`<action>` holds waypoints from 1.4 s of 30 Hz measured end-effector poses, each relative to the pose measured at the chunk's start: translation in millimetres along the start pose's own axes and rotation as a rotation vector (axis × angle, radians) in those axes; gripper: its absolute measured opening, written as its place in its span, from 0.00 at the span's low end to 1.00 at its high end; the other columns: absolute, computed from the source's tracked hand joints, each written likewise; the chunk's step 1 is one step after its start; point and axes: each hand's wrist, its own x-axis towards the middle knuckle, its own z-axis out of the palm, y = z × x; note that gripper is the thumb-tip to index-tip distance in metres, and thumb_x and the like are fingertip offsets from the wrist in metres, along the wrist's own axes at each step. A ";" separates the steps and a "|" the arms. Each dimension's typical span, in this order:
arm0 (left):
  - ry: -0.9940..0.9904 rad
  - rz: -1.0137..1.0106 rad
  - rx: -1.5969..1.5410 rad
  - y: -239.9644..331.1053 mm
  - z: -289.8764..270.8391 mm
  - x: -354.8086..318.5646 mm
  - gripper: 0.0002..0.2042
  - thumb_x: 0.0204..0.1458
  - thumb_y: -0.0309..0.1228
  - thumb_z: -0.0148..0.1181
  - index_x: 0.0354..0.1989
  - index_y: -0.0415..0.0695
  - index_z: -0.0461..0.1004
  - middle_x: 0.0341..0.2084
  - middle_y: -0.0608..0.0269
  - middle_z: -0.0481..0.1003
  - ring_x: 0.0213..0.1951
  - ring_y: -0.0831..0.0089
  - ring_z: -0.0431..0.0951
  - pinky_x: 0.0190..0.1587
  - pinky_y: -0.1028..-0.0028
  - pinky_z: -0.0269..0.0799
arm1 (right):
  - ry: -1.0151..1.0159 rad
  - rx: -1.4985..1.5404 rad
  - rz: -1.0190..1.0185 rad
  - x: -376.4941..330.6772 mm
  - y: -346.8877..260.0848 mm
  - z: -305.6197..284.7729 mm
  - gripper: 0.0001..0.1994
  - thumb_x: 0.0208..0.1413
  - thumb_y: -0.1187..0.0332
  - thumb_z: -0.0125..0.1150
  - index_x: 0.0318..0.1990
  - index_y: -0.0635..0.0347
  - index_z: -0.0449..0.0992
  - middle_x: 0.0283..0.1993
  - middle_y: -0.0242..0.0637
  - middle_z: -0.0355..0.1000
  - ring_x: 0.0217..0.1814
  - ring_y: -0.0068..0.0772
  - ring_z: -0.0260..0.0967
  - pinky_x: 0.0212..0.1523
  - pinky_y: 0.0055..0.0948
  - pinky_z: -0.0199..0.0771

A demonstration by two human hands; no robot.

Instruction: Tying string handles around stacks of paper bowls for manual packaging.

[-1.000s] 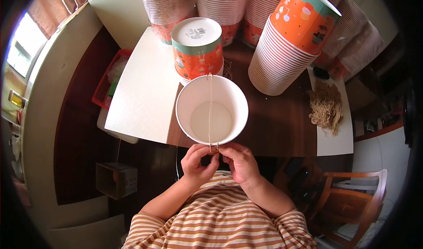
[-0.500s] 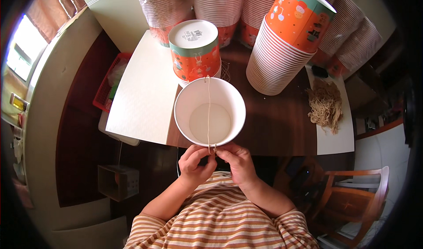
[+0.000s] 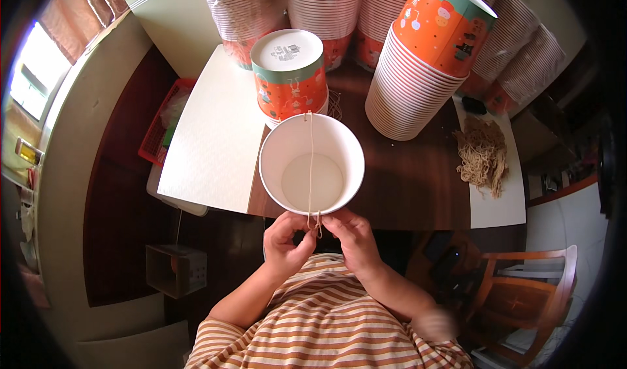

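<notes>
Both hands' fingers (image 3: 313,228) pinch string (image 3: 310,166) at cup (image 3: 281,153) rim.

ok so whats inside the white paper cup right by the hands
Inside the white paper cup only its bare pale bottom shows, with a thin tan string stretched across the mouth to both hands' fingertips, left hand and right hand. The knot at the near rim is covered.

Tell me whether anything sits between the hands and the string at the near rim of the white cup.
Nothing visible does. The left hand and right hand both pinch the string directly at the near rim of the white paper cup.
</notes>
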 end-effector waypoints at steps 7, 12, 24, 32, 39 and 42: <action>-0.046 -0.204 -0.292 1.3 -3.7 -3.9 0.03 0.47 0.14 0.56 0.30 0.34 0.71 0.30 0.60 0.73 0.33 0.77 0.74 0.37 0.79 0.70 | -0.054 -0.002 0.036 4.1 4.9 -3.8 0.06 0.56 0.71 0.59 0.39 0.63 0.77 0.36 0.30 0.75 0.39 0.17 0.68 0.45 0.21 0.68; -0.044 -0.280 -0.413 -6.4 -8.0 -5.7 0.03 0.51 0.15 0.54 0.32 0.34 0.71 0.31 0.61 0.73 0.33 0.77 0.74 0.37 0.79 0.69 | 0.027 -0.051 -0.014 9.0 14.0 -14.4 0.05 0.54 0.73 0.60 0.37 0.62 0.76 0.33 0.29 0.74 0.37 0.15 0.67 0.41 0.19 0.68; -0.056 -0.280 -0.450 -3.3 0.8 -2.7 0.03 0.53 0.17 0.55 0.35 0.35 0.70 0.31 0.64 0.73 0.34 0.81 0.73 0.36 0.83 0.69 | -0.127 -0.022 0.024 4.1 4.7 -19.4 0.08 0.56 0.70 0.58 0.41 0.64 0.77 0.34 0.27 0.74 0.37 0.13 0.66 0.40 0.17 0.66; -0.056 -0.259 -0.324 -3.8 1.1 -3.1 0.04 0.52 0.17 0.56 0.35 0.36 0.70 0.32 0.66 0.72 0.34 0.82 0.73 0.37 0.82 0.70 | -0.126 -0.003 -0.003 6.9 -2.7 -19.9 0.07 0.57 0.72 0.57 0.40 0.64 0.77 0.39 0.33 0.75 0.42 0.19 0.70 0.48 0.21 0.69; -0.041 -0.268 -0.326 6.2 4.1 2.5 0.07 0.50 0.17 0.58 0.37 0.35 0.71 0.34 0.63 0.75 0.34 0.81 0.74 0.38 0.81 0.71 | -0.097 0.041 -0.030 8.6 -0.3 -11.9 0.06 0.57 0.73 0.57 0.39 0.65 0.77 0.39 0.31 0.75 0.42 0.18 0.69 0.47 0.20 0.69; -0.086 -0.197 -0.181 10.5 4.4 3.8 0.09 0.51 0.18 0.59 0.40 0.34 0.71 0.35 0.62 0.75 0.35 0.80 0.75 0.39 0.81 0.71 | -0.101 -0.120 -0.109 8.5 -1.9 -14.1 0.05 0.57 0.73 0.57 0.38 0.65 0.77 0.37 0.30 0.74 0.41 0.17 0.69 0.45 0.19 0.69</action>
